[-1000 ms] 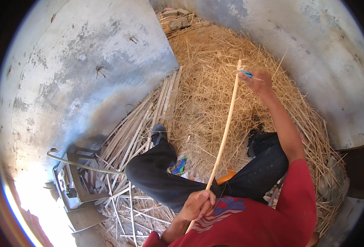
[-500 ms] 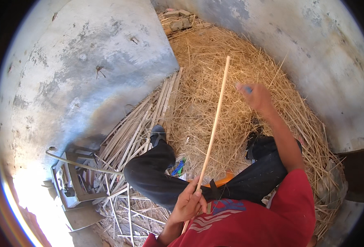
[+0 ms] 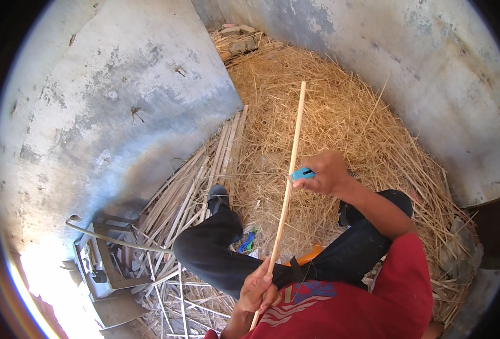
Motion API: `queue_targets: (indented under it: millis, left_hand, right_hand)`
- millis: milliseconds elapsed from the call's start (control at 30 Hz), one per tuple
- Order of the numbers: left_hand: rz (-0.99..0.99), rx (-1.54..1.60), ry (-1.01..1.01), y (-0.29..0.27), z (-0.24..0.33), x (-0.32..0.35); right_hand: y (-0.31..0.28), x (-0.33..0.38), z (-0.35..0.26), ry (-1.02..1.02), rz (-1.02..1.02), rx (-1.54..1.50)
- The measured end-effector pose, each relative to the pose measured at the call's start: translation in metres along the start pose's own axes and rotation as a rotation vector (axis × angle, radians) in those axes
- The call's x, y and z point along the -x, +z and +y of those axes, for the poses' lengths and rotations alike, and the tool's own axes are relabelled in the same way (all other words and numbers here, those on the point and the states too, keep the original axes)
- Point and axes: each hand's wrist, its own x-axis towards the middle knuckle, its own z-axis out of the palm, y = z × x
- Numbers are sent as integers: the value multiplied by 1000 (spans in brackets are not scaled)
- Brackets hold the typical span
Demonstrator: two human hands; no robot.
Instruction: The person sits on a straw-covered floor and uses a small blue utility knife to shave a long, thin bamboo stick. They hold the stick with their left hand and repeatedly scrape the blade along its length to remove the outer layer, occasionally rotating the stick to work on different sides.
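Note:
A long pale wooden stick (image 3: pixel 297 133) slants up and away from my lap. Near its lower end my left hand (image 3: pixel 258 289) is wrapped round it. My right hand (image 3: pixel 324 172) grips a blue utility knife (image 3: pixel 303 174), whose tip end meets the stick around its middle. How far the blade is out is too small to make out. The stick's upper end stands free over the straw.
Loose straw and shavings (image 3: pixel 272 113) cover the floor ahead. Long wooden strips (image 3: pixel 222 152) lie to the left against a grey wall (image 3: pixel 131 73). A wooden frame box (image 3: pixel 100 254) stands at the lower left. Something orange (image 3: pixel 309 255) lies between my legs.
My right hand has come down and left with the utility knife, from beyond the stick's right side onto the stick. The stick's upper end has shifted slightly left.

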Motion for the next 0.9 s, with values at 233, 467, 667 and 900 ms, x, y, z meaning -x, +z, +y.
queue_targets:
  millis: [233, 467, 667, 900]
  left_hand:
    - [7, -117, -57, 3, -3, 13]
    - [6, -77, -80, 1, -9, 33]
    - [122, -226, -246, 9, -6, 39]
    - [237, -272, -92, -7, -9, 33]
  right_hand:
    - [-12, -33, 67, 78, 174, 171]
    - [-14, -41, 71, 57, 226, 181]
    - [-35, -67, 134, 329, 218, 261]
    - [-53, -25, 159, 694, -125, 357]
